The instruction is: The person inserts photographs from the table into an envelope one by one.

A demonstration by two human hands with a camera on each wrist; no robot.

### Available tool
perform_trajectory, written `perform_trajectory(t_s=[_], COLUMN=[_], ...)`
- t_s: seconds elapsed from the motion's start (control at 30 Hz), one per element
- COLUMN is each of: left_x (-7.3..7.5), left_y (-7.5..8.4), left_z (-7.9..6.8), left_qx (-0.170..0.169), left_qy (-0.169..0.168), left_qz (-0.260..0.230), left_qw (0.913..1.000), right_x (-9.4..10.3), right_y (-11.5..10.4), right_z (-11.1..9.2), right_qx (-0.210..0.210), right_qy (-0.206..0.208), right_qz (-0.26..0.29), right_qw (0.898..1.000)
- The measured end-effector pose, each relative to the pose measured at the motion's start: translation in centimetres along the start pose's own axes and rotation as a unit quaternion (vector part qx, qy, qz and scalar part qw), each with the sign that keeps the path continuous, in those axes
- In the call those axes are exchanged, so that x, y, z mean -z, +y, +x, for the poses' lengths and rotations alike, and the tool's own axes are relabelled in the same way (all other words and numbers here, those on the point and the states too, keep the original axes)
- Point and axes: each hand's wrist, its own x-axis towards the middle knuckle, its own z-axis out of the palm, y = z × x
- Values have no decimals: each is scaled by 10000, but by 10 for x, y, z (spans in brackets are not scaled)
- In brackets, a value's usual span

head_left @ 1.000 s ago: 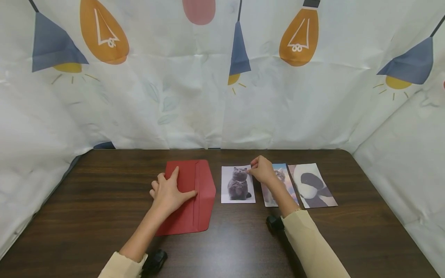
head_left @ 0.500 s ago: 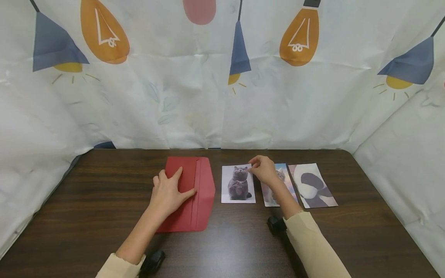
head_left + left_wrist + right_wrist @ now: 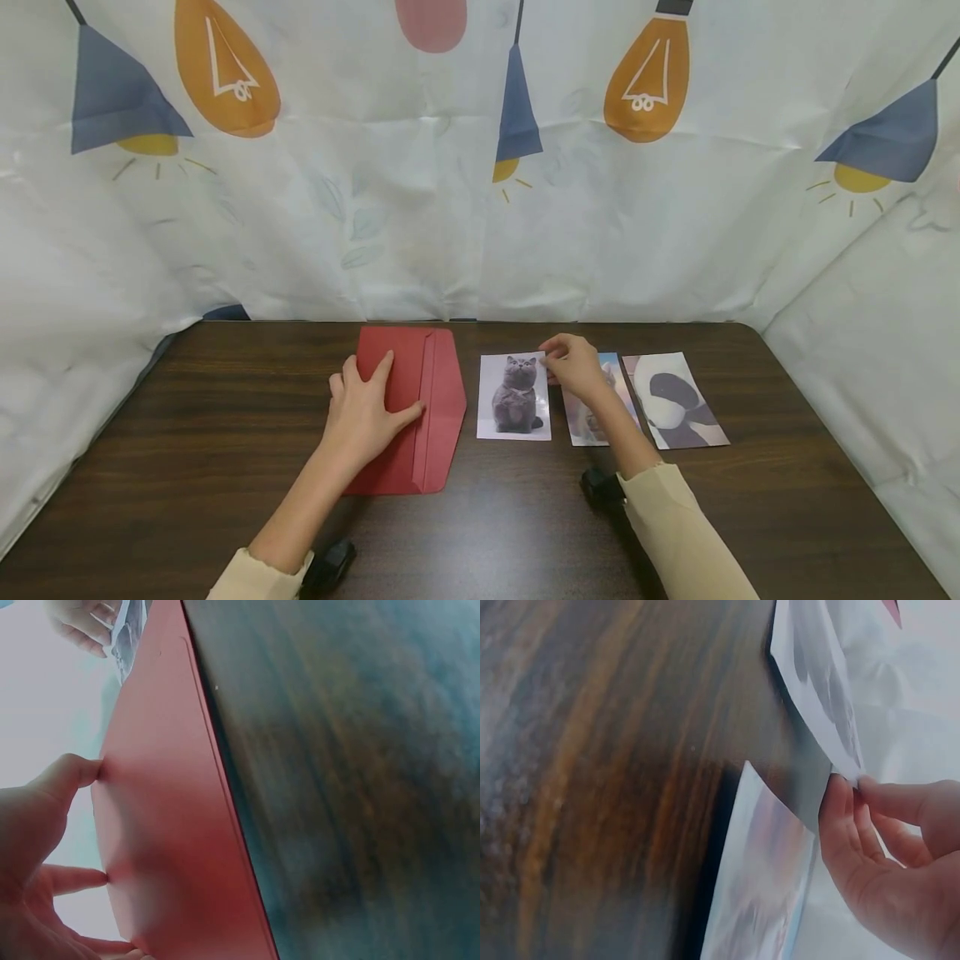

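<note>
My left hand [image 3: 362, 421] lies spread over a red envelope [image 3: 446, 400], its thumb and fingertips pressing the paper near the flap line and the far part. In the left wrist view the envelope [image 3: 176, 772] fills the middle, the fingertips along its edge. To the right is a photo card of a grey cat [image 3: 513, 400]. Its far right corner is pinched between thumb and fingers of my right hand [image 3: 573, 367]. The right wrist view shows this card [image 3: 821, 690] raised at the pinched corner. My right hand and forearm partly hide a second, pastel-coloured card [image 3: 583, 421] below them.
A third card [image 3: 678, 400] with a dark and white picture lies at the far right of the row. Everything rests on a dark wooden table [image 3: 480, 542]. Behind it hangs a white curtain [image 3: 435, 208] printed with lamps. Both wrists carry small black devices.
My left hand keeps its spread fingers on the envelope, which has slid a little away toward the table's far edge. The cat card's pinched far corner has come up slightly with my right hand.
</note>
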Motion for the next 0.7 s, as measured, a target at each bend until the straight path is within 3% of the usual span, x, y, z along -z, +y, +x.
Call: perform_trajectory(t_s=[0.7], left_x=[11], left_y=[-1], left_z=[6], left_qx=[-113], left_qy=[272], left_qz=[-322], left_qw=[9990], right_x=[6], right_y=[-3], right_z=[-7], right_qx=[213], right_qy=[104], right_qz=[282], right_qw=[9993])
